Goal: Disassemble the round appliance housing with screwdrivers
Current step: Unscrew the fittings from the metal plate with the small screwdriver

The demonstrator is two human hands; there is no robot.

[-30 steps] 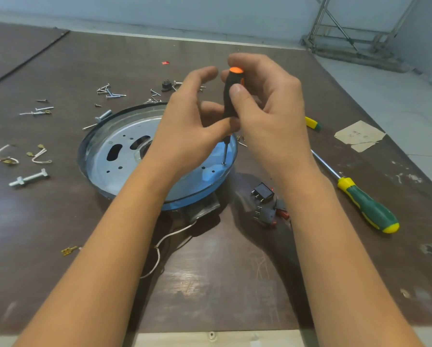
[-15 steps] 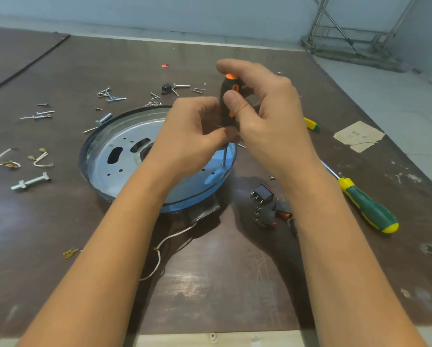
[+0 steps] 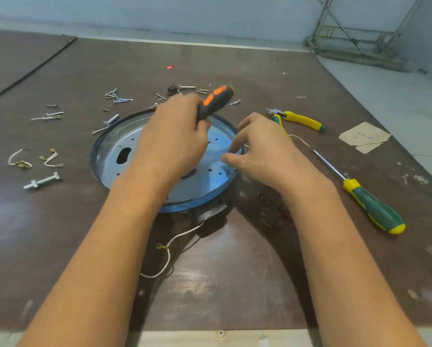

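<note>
- Dark brown tabletop (image 3: 59,246), scuffed and glossy, with pale front edge.
- Pale blue wall (image 3: 184,11) behind.
- Light grey floor (image 3: 397,101) at right.
- Metal frame (image 3: 347,33) in far right corner.

We grip the orange-and-black screwdriver (image 3: 216,101) in our left hand (image 3: 174,144) above the round blue housing (image 3: 109,156) on the surface (image 3: 235,284). Our right hand (image 3: 262,151) curls at its right rim; whether it pinches anything we cannot tell. Loose screws (image 3: 117,96) lie beyond.

Blue-silver round housing (image 3: 217,171), black-and-orange screwdriver handle (image 3: 216,101), green-and-yellow screwdriver (image 3: 374,209), yellow-handled pliers (image 3: 302,120), dark brown counter (image 3: 235,284), white wire (image 3: 169,249)
</note>
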